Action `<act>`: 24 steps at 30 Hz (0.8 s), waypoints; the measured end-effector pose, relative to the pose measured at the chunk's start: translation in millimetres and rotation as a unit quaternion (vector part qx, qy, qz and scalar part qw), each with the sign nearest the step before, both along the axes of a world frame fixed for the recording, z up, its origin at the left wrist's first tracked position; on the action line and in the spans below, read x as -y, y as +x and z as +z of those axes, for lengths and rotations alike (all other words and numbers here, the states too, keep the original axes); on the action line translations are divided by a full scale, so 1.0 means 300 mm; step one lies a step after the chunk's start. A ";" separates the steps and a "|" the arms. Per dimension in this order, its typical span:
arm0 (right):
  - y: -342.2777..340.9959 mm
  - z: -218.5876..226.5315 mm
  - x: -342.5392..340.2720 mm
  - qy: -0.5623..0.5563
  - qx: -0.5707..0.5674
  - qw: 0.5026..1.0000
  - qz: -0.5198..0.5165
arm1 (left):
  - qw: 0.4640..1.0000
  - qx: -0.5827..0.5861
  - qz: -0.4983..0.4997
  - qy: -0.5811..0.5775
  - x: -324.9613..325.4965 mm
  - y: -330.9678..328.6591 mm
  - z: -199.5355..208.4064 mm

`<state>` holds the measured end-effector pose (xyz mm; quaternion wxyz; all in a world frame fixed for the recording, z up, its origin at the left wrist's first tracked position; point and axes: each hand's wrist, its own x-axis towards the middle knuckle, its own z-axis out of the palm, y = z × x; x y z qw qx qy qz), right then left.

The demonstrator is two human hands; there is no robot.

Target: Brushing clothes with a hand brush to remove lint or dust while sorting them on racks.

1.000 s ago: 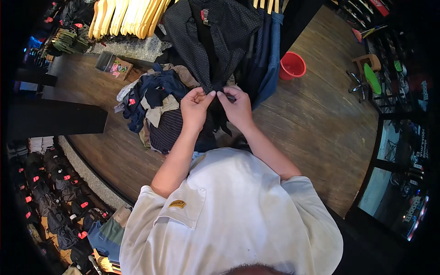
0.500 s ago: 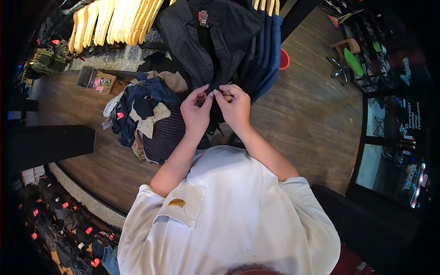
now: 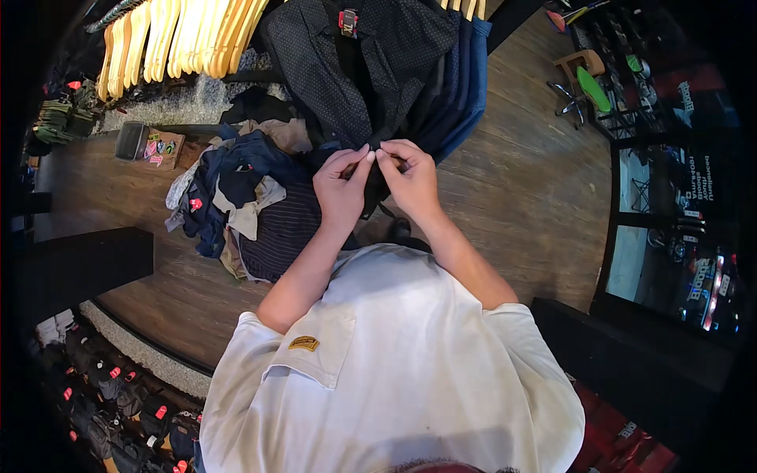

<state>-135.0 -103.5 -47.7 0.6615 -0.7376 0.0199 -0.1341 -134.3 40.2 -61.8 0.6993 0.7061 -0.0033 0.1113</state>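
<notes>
I'm watching a person in a white short-sleeved shirt (image 3: 426, 339) working with both hands on a black dotted shirt (image 3: 303, 71), which is hanging on the far side, straight ahead, its collar end farthest off and a red tag (image 3: 347, 24) showing there. The left hand (image 3: 341, 189) is closing thumb and forefinger in a pinch on the shirt's dark front edge, its other fingers curling loosely. The right hand (image 3: 412, 180) is making a matching pinch just beside it, the two thumbs nearly touching; I cannot tell whether a button is sitting between the fingertips.

To the right of the dotted shirt, blue garments (image 3: 471, 87) are hanging close by, while pale wooden hangers (image 3: 185, 35) are lining up at far left. A heap of mixed clothes (image 3: 264, 193) is lying left of the hands. Farther left, a grey plastic bin (image 3: 131, 140) is standing beside a stickered wooden box (image 3: 164, 150). A swivel chair (image 3: 579, 63) is standing far right on the wooden floor (image 3: 528, 189).
</notes>
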 end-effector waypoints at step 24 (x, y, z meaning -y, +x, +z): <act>-0.008 0.059 0.018 -0.037 -0.054 0.998 -0.011 | 0.991 0.102 -0.023 0.089 0.026 -0.021 0.031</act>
